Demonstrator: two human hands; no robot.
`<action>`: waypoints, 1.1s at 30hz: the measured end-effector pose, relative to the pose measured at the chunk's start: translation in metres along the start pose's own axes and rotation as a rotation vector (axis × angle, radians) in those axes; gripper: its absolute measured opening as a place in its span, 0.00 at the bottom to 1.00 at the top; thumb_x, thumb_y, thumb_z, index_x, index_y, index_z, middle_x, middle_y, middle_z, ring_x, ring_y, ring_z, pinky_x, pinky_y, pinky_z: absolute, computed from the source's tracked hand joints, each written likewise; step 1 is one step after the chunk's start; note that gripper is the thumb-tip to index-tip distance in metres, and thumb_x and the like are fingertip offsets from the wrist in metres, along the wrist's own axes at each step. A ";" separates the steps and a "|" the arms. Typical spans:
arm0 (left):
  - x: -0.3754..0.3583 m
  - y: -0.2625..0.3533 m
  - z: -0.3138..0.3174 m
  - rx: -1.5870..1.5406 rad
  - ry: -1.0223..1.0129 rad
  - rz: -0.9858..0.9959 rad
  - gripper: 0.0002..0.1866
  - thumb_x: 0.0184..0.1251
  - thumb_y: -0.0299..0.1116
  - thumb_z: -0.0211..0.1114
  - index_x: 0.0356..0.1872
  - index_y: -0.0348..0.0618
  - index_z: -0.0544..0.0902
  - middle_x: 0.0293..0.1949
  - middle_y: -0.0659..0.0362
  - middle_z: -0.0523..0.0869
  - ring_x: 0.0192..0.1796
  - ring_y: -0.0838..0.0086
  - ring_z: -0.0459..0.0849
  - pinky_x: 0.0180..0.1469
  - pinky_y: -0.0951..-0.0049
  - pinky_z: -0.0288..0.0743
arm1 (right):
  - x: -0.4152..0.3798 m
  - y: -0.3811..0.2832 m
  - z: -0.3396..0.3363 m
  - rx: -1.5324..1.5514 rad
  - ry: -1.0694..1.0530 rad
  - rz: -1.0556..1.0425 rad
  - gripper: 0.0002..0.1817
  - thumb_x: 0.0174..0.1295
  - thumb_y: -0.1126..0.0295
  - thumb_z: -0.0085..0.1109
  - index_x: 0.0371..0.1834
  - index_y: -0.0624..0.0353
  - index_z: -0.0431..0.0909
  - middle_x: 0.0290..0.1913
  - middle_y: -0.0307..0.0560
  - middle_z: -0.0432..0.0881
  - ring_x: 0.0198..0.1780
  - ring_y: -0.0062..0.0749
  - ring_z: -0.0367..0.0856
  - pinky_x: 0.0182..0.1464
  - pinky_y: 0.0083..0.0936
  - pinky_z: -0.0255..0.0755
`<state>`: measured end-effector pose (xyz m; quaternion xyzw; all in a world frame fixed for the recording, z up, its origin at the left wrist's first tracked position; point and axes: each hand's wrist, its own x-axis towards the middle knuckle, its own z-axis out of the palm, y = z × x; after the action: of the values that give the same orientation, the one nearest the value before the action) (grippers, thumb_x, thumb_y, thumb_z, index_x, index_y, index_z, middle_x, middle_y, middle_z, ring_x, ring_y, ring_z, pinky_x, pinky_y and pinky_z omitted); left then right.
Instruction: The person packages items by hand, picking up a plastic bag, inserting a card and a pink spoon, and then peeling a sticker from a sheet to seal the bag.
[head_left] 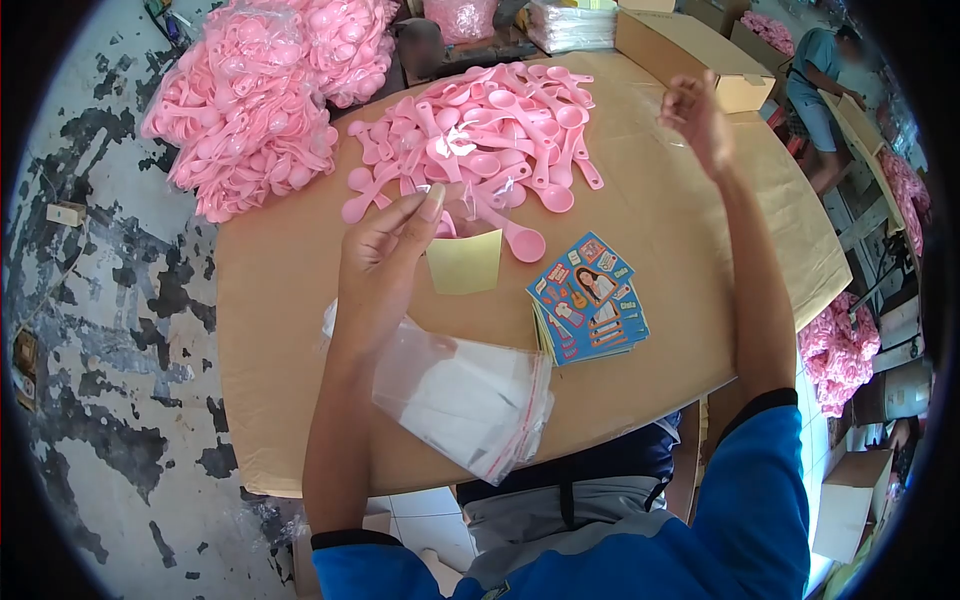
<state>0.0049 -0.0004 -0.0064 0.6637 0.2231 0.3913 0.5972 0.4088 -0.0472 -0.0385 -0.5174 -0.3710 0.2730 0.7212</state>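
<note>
My left hand (385, 240) pinches the top of a small clear plastic bag between thumb and fingers. A pale yellow card (466, 264) hangs at this bag, in front of the pink spoons. My right hand (697, 125) is raised over the far right of the table, fingers loosely bent and apart. Something thin and shiny shows just below its fingers. A stack of blue printed cards (590, 298) lies between my arms. Nearer to me, a pile of clear flat bags (465, 395) lies partly under my left forearm. Loose pink measuring spoons (490, 130) are heaped beyond my left hand.
The table (690, 330) is covered in brown paper. Large bags of pink spoons (255, 110) stand at the back left. A cardboard box (695, 60) and a stack of white packs (570, 25) sit at the back. Another person (822, 85) works at the far right.
</note>
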 end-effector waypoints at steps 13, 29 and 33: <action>0.002 -0.008 -0.004 -0.020 0.031 0.037 0.16 0.73 0.35 0.60 0.52 0.33 0.82 0.41 0.62 0.86 0.42 0.85 0.79 0.46 0.81 0.72 | -0.020 -0.031 0.019 0.412 -0.229 -0.145 0.31 0.74 0.41 0.20 0.33 0.54 0.67 0.23 0.35 0.58 0.27 0.25 0.60 0.36 0.26 0.60; 0.008 -0.022 -0.010 -0.172 -0.056 0.077 0.15 0.77 0.39 0.53 0.42 0.36 0.80 0.31 0.64 0.81 0.32 0.85 0.75 0.35 0.80 0.71 | -0.058 -0.041 0.115 0.059 -0.353 0.019 0.37 0.72 0.35 0.20 0.41 0.58 0.71 0.24 0.35 0.65 0.29 0.24 0.67 0.38 0.25 0.68; 0.008 -0.010 -0.021 -0.428 -0.283 0.038 0.15 0.77 0.39 0.52 0.45 0.35 0.79 0.28 0.63 0.78 0.24 0.85 0.71 0.26 0.81 0.68 | -0.062 -0.068 0.166 0.174 -0.480 -0.076 0.36 0.71 0.35 0.23 0.43 0.57 0.70 0.25 0.37 0.66 0.29 0.26 0.68 0.38 0.26 0.68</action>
<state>-0.0051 0.0201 -0.0148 0.5744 0.0369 0.3439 0.7419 0.2376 -0.0268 0.0420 -0.3597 -0.5257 0.3916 0.6640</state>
